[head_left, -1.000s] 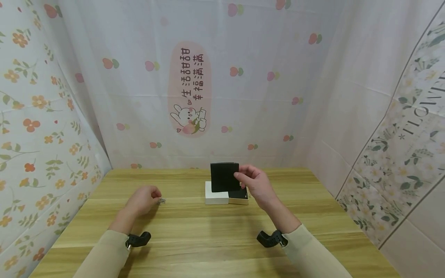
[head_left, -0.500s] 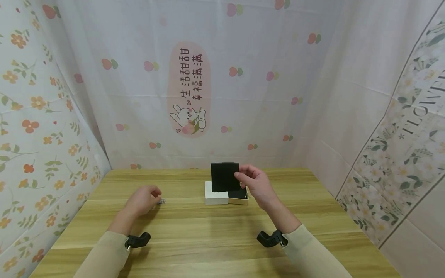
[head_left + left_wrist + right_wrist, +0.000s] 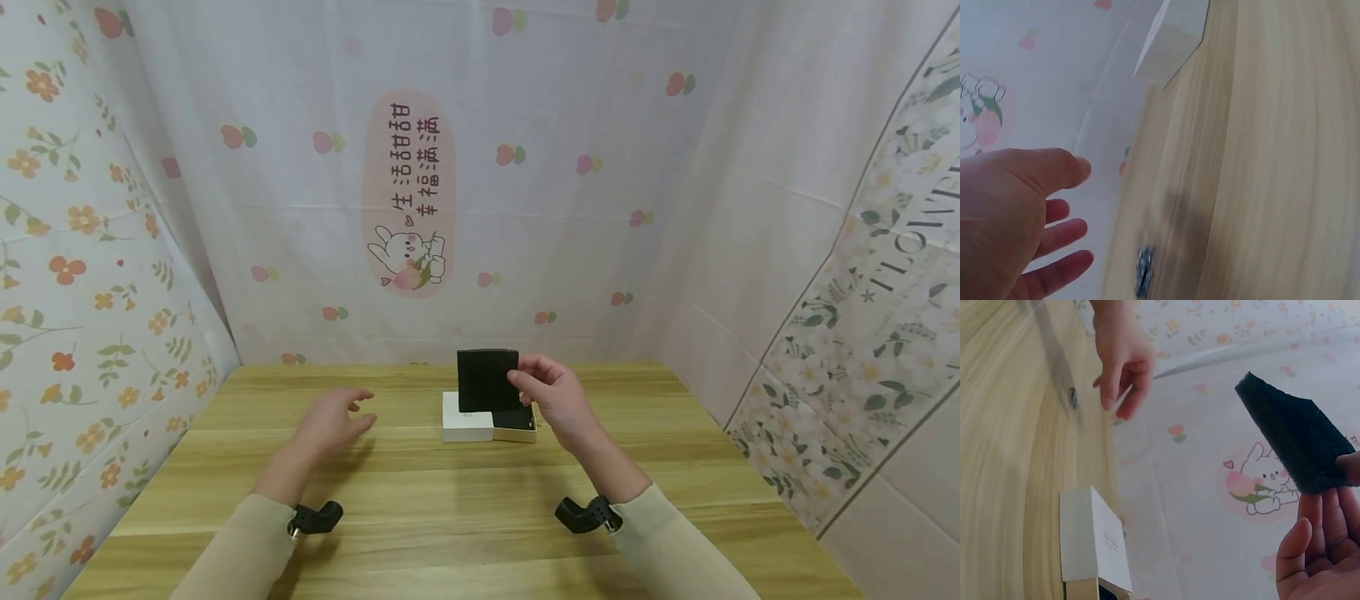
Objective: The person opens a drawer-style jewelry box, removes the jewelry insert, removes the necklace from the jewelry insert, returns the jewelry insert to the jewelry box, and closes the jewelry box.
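A thin black square foam pad is pinched at its right edge between the thumb and fingers of my right hand. It is held up over a small white box lid, and the right wrist view shows the pad's rough, thick edge. My left hand hovers over the table with fingers spread and nothing in them. Below it, a small silvery chain-like bundle lies on the wood; the left hand hides it in the head view.
Beside the lid, partly covered by it, sits a cream box base with a black interior. Both stand on a wood-grain table. A printed curtain closes off the table's far edge, with more patterned cloth at both sides.
My left hand has let go of the small silvery bundle, opened its fingers and moved up and to the right. The right hand and black pad have hardly moved.
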A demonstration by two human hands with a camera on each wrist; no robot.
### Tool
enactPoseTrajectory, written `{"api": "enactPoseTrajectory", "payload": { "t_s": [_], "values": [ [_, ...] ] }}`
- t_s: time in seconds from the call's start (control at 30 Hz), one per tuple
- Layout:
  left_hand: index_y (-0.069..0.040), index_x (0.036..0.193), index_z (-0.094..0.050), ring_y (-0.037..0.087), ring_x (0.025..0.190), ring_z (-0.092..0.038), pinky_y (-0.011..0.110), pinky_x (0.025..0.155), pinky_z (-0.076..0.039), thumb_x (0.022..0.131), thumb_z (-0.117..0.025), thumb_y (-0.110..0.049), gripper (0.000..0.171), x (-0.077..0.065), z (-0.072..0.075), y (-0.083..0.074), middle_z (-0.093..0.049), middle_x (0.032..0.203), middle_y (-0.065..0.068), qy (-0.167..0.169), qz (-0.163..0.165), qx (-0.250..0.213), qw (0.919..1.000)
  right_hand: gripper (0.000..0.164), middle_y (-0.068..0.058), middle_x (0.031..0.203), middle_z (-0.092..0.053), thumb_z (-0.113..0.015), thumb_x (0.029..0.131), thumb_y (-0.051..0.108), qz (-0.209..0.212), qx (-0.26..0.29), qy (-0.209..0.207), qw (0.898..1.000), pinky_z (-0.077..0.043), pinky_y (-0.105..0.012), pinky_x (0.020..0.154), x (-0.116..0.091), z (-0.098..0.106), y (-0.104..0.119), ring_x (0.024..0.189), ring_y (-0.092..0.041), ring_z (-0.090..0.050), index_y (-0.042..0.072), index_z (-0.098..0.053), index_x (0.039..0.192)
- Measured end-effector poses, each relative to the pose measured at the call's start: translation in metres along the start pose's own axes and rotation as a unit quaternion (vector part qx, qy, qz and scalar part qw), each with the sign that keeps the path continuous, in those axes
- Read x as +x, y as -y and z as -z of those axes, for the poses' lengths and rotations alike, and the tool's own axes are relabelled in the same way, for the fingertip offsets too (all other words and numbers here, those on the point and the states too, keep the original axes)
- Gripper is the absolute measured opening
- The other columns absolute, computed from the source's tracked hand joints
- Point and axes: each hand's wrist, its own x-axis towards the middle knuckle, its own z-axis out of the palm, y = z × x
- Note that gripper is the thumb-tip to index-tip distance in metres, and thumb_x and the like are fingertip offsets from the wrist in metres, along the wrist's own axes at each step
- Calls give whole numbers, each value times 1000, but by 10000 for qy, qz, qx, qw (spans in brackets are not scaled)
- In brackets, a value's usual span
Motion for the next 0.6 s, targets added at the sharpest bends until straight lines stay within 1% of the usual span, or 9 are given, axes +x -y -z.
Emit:
{"api": "enactPoseTrajectory", "payload": {
  "t_s": [0.13,0.23,0.33,0.4,0.47,0.6],
  "values": [
    [2,145,-67,47,124,-70,62,101,-60,101,-77,-17,49,4,-8,-9,-67,144,29,-108,-332,44,9994,17,4,95,-66,-71,107,13,-37,71,6,10000,-55,-23,77,0,-1,-1,75,-15,-58,0,-69,118],
    [3,149,-64,50,133,-65,64,108,-56,101,-78,-18,54,7,-15,-15,-64,148,29,-96,-526,80,9985,14,4,94,-66,-71,107,12,-51,121,-5,9999,-55,-23,76,0,-1,-1,74,-15,-58,1,-68,116],
    [0,154,-61,51,143,-58,66,116,-51,102,-78,-19,58,10,-23,-22,-60,155,28,48,-549,37,9985,13,4,95,-66,-70,107,12,-51,162,-7,9999,-56,-22,76,0,-1,-2,75,-14,-57,2,-68,116],
    [-1,156,-59,51,146,-56,66,118,-49,101,-79,-21,61,11,-29,-27,-57,159,28,146,-579,44,9982,12,5,96,-66,-70,107,11,-54,175,-10,9998,-56,-22,76,0,-1,-2,75,-14,-57,3,-68,116],
    [-2,158,-57,51,148,-53,66,120,-48,101,-80,-21,64,12,-35,-31,-54,162,27,261,-594,27,9979,12,4,96,-66,-70,107,11,-60,183,-1,9998,-56,-21,76,0,-1,-1,75,-14,-57,3,-68,116],
    [-3,160,-55,52,149,-53,66,121,-47,100,-82,-21,68,13,-47,-37,-51,165,29,381,-740,122,9965,12,4,96,-67,-70,107,11,-77,185,-3,9998,-56,-22,76,0,-1,0,76,-14,-57,3,-68,115]
  ]
}}
